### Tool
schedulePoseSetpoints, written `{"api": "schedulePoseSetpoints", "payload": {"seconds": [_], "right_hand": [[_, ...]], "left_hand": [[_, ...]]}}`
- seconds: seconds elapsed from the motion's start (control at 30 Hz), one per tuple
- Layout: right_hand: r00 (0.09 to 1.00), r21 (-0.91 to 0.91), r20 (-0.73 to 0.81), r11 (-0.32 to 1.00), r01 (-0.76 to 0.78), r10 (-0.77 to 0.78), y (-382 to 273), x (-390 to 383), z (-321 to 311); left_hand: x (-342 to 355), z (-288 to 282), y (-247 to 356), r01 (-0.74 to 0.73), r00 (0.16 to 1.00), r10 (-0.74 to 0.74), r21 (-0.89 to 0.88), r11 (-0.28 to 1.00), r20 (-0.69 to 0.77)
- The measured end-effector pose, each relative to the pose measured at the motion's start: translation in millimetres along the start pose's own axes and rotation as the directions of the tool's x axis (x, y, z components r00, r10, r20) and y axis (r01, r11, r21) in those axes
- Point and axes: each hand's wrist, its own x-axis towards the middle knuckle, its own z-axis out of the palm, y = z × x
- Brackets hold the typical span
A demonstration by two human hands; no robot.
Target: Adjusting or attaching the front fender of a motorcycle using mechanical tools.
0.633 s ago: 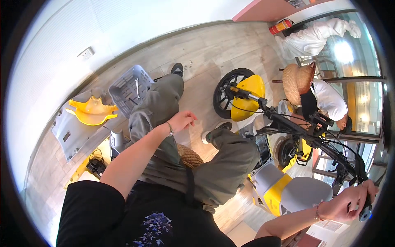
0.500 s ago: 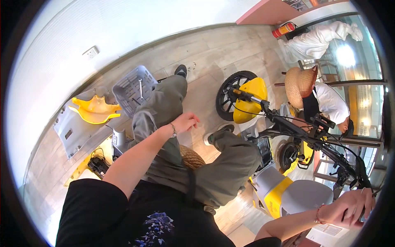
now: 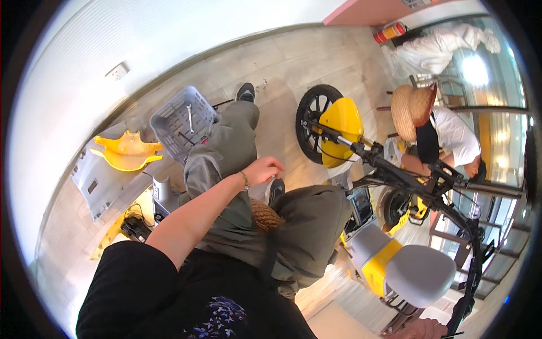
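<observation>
While left hand (image 3: 263,170) hangs loosely curled, right hand (image 3: 423,329) near handlebar (image 3: 473,274), grip unclear; grey basket (image 3: 165,117) holds wrench (image 3: 190,120).

My bare left forearm (image 3: 195,225) slants up toward two o'clock, my left hand (image 3: 264,170) near the dial's centre with its fingers loosely bent. My right hand (image 3: 424,329) sits between four and five o'clock, partly cut off, its grip unclear.
</observation>
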Motion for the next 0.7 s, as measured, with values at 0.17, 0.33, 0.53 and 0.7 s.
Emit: {"api": "schedulePoseSetpoints", "payload": {"seconds": [0.17,0.33,0.53,0.7], "right_hand": [[0.920,-0.240,-0.373,0.970,0.032,-0.122,1.2,-81.3,11.4],[0.739,-0.438,-0.617,0.898,-0.037,-0.270,-3.5,-125.0,17.0],[0.313,-0.376,-0.886,0.925,-0.056,-0.341,-24.5,-146.9,-29.5],[-0.203,-0.054,-0.969,0.924,-0.378,-0.140,73.0,-137.4,-81.4]], "left_hand": [[19.5,7.6,-16.8,-0.020,0.995,-0.004,0.230,0.973,0.101],[23.2,14.7,-1.5,0.044,0.999,-0.040,0.185,0.982,-0.023],[19.2,10.9,14.6,0.121,0.993,-0.121,0.132,0.984,-0.009],[13.4,7.1,20.9,0.130,0.990,-0.130,0.006,0.991,-0.045]]}}
